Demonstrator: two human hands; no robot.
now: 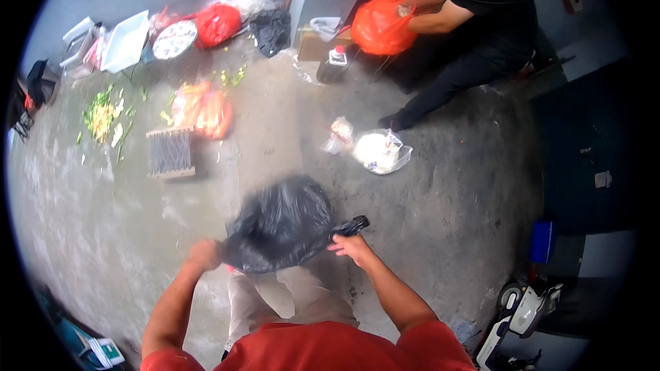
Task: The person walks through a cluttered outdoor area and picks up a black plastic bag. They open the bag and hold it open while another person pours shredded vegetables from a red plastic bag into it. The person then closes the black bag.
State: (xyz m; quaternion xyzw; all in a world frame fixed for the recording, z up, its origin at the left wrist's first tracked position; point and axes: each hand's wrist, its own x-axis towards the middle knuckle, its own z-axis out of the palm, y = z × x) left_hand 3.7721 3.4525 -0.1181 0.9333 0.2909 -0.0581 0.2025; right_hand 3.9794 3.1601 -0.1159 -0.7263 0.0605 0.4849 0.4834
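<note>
A black plastic bag (pixel 289 219) is spread between my two hands, in front of my legs. My left hand (pixel 205 255) is closed on its left edge, with the fingers blurred. On the other side, my right hand (pixel 351 247) grips the bag near a bunched black end that sticks up past the fingers. The bag's body bulges away from me over the concrete floor (pixel 268 149), and its far part is blurred. What may be inside the bag is hidden.
A low woven-top stool (pixel 171 152) stands ahead left, beside an orange plastic bag (pixel 203 108) and vegetable scraps (pixel 103 116). Clear bags of white stuff (pixel 380 150) lie ahead right. Another person (pixel 479 26) handles a full orange bag (pixel 384 23). A scooter (pixel 515 317) stands at right.
</note>
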